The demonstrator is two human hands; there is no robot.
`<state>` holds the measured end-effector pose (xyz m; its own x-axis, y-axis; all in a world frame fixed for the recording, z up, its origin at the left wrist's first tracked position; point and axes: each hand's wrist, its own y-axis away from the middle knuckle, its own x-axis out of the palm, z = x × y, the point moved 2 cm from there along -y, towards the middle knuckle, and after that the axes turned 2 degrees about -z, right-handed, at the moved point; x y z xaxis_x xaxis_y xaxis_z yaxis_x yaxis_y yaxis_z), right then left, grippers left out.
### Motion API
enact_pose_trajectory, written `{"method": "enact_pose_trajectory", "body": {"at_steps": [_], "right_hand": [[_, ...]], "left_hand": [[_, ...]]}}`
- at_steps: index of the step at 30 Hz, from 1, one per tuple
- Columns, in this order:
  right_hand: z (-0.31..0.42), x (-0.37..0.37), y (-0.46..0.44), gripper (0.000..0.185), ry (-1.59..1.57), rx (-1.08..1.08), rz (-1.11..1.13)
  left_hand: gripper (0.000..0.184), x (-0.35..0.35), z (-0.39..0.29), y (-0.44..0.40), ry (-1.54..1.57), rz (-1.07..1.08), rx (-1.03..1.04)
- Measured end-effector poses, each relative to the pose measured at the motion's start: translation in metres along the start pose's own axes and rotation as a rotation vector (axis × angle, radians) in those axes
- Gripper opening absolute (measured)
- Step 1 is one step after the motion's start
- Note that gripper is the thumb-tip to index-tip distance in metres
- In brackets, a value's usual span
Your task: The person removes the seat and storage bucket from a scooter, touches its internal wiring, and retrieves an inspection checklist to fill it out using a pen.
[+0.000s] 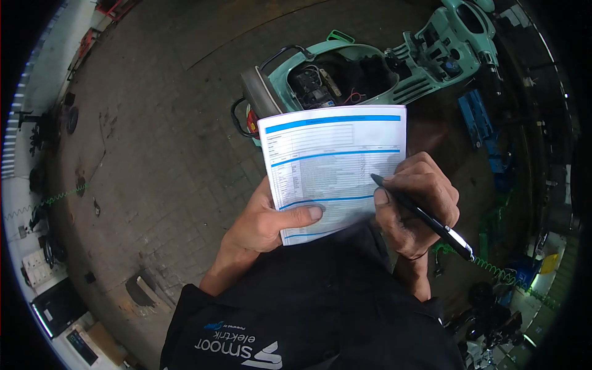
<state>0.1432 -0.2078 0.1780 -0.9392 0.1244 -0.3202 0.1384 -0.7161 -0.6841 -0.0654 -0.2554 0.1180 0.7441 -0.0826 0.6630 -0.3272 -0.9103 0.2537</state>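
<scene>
My left hand (269,217) grips a stack of printed form sheets (333,132) from its lower left, the thumb lying across the front. Blue bands and rows of a table run over the top page, and its small print is too fine to read. In my right hand (425,200) is a black pen (433,224) with a silver clip. Its tip points at the right part of the table on the page; whether it touches the paper I cannot tell. Behind the sheets stands a mint-green scooter (370,55), its seat raised and wiring showing in the open compartment.
A blue metal stand (478,126) is on the floor to the right. Coiled green hoses (502,275) run at both sides. Along the left wall are a dark monitor (60,306) and other equipment. A dark piece (140,291) lies on the brick floor (166,203).
</scene>
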Motion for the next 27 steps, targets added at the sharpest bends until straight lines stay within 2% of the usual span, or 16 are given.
{"method": "enact_pose_trajectory", "body": {"at_steps": [5, 8, 21, 27], "right_hand": [[0.000, -0.001, -0.002, 0.022, -0.066, -0.033, 0.108], [0.001, 0.000, -0.001, 0.024, 0.001, -0.047, 0.155], [0.003, 0.004, -0.002, 0.024, 0.033, -0.071, 0.155], [0.006, 0.002, -0.003, 0.023, -0.015, 0.001, 0.104]], "left_hand": [[0.068, -0.001, -0.003, -0.001, 0.009, 0.027, 0.039], [0.066, -0.001, -0.005, 0.001, 0.001, 0.017, 0.029], [0.064, 0.000, -0.010, 0.003, -0.015, 0.029, 0.053], [0.063, 0.000, -0.010, 0.002, 0.039, 0.052, 0.028]]}}
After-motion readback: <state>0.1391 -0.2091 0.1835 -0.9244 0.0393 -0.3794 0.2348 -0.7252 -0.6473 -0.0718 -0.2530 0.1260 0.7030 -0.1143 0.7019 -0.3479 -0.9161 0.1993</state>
